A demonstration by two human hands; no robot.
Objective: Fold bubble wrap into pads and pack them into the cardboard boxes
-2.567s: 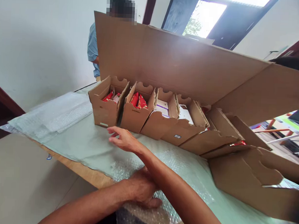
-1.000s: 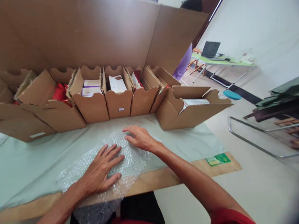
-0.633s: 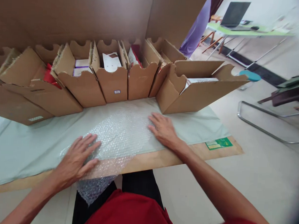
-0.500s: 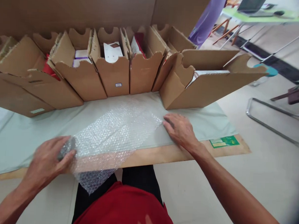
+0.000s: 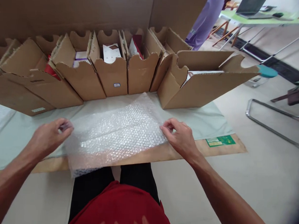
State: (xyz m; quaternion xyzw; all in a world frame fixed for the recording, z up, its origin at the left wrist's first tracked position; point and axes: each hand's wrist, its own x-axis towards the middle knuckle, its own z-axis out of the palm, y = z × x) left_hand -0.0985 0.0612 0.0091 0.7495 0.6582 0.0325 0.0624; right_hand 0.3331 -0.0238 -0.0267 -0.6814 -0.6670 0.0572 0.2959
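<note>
A clear sheet of bubble wrap (image 5: pixel 119 130) spreads over the near part of the cloth-covered table (image 5: pixel 203 122), its lower left corner hanging past the front edge above my legs. My left hand (image 5: pixel 49 134) pinches the sheet's left edge between thumb and fingers. On the opposite side, my right hand (image 5: pixel 179 134) has its fingers closed on the right edge. The sheet lies fairly flat between the two hands, with one corner pointing toward the cardboard boxes.
A row of open cardboard file boxes (image 5: pixel 110 75) lines the back, several with flat items inside. At the right, one box (image 5: pixel 207 89) sits angled. Behind stands a tall cardboard panel (image 5: pixel 77 9). A person in purple (image 5: pixel 205 22) is beyond; a laptop (image 5: pixel 251 9) rests on a green table.
The bubble wrap has been turned and spread flatter, one corner now pointing toward the boxes. My left hand has moved up slightly, and my right hand has closed on the right edge.
</note>
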